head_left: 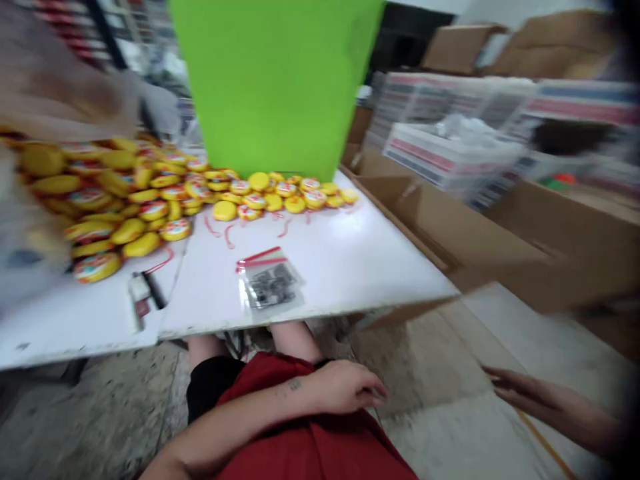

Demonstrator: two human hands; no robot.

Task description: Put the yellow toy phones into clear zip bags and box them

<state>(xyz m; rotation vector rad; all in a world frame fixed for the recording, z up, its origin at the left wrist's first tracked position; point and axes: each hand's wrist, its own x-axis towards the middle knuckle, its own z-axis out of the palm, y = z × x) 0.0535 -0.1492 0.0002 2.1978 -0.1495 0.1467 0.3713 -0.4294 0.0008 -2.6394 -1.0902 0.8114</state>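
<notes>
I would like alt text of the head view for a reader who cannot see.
A person sits at a white table, left hand over a red garment, blurred right hand farther right. On the table lie a bag of small dark parts and many round yellow items; behind them stands a green panel; at right, cardboard boxes.

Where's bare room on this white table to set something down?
Widest: the white table right of the zip bag, to the edge. Smaller: between that bag and the black stick. Crowded: the left end and the foot of the green panel, with yellow discs.
</notes>
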